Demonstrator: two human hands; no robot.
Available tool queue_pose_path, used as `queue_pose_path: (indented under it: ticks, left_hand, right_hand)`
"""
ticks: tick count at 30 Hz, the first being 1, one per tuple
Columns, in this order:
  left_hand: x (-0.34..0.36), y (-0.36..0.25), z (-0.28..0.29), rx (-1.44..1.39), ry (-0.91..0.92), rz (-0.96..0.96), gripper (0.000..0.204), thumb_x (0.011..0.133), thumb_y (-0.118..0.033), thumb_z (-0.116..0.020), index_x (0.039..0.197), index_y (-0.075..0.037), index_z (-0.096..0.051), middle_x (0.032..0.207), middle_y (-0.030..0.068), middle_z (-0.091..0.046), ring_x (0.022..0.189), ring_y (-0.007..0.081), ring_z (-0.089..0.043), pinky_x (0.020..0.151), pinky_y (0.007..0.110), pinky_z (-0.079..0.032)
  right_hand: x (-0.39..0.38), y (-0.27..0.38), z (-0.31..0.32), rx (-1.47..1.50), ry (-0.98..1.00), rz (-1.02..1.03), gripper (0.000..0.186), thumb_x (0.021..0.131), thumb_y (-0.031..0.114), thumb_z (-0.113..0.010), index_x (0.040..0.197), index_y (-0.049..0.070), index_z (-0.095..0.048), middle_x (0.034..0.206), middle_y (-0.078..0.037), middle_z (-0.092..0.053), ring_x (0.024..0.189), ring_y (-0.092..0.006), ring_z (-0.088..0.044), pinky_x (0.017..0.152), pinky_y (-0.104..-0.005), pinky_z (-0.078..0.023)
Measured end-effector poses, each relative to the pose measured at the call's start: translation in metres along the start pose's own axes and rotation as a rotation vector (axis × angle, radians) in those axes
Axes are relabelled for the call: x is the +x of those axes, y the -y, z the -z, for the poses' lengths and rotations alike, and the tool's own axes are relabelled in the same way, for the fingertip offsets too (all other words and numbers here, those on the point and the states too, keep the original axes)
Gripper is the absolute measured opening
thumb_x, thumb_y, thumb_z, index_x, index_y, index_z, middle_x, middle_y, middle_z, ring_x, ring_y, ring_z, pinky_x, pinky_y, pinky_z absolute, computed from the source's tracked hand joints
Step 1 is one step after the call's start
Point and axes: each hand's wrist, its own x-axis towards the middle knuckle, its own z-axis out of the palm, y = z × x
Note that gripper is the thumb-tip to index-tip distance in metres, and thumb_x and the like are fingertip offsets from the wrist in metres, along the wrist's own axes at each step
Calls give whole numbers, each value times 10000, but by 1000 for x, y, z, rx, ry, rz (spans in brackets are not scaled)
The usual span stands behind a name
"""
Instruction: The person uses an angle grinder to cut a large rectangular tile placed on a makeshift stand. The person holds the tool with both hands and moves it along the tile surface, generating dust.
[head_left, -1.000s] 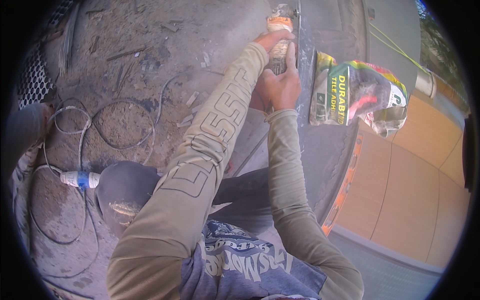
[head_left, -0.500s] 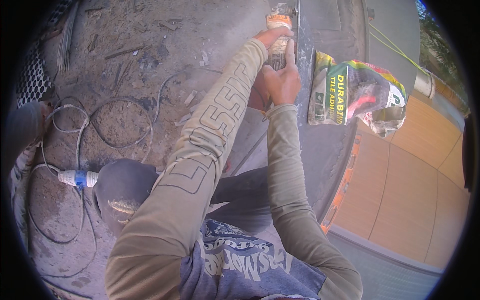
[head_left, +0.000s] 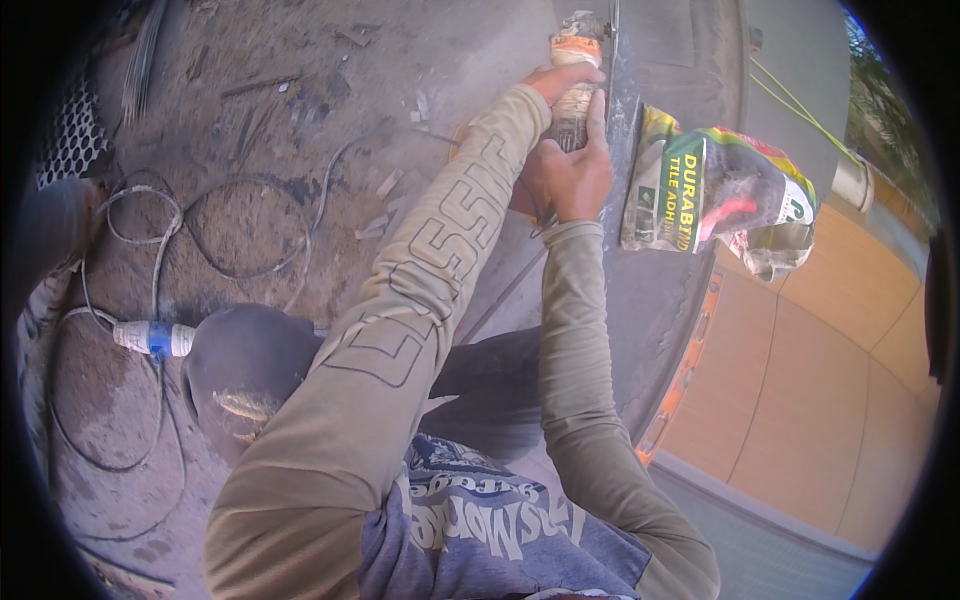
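Currently held: grinder-like power tool (head_left: 575, 52), beside the dark strip (head_left: 624, 130); contact can't tell.
Left hand (head_left: 566, 80): fingers wrapped around tool's forward body.
Right hand (head_left: 577, 178): curled around rear body, index finger extended along casing.
Good technique: likely firm two-handed grip, light even pressure, no tugging on white-blue connector (head_left: 154, 339).
Risk: bag (head_left: 715, 195) near right hand, probably worth keeping clear.
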Motion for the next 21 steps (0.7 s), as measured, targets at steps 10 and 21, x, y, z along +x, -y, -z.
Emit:
queue_pose_path:
  ticks: [10,21]
  left_hand:
    - [-10,9,-4,38,-45,-4,470,896,-132,-843,1278,6,-606,1065,159,-773,918,270,-799,824,402,-688]
    - [9,7,2,53,-38,17,502,880,-164,-850,1285,-5,-599,1043,180,-782,891,288,-807,811,430,-695]
  right_hand:
    - [-11,1,8,-43,46,-45,972,772,183,-767,1687,245,-446,1175,-299,-730,1104,-493,-713,1010,-524,-557]
    - [0,4,6,-47,44,-65,977,762,223,-774,1685,228,-453,1187,-307,-732,1129,-484,-714,1032,-514,-549]
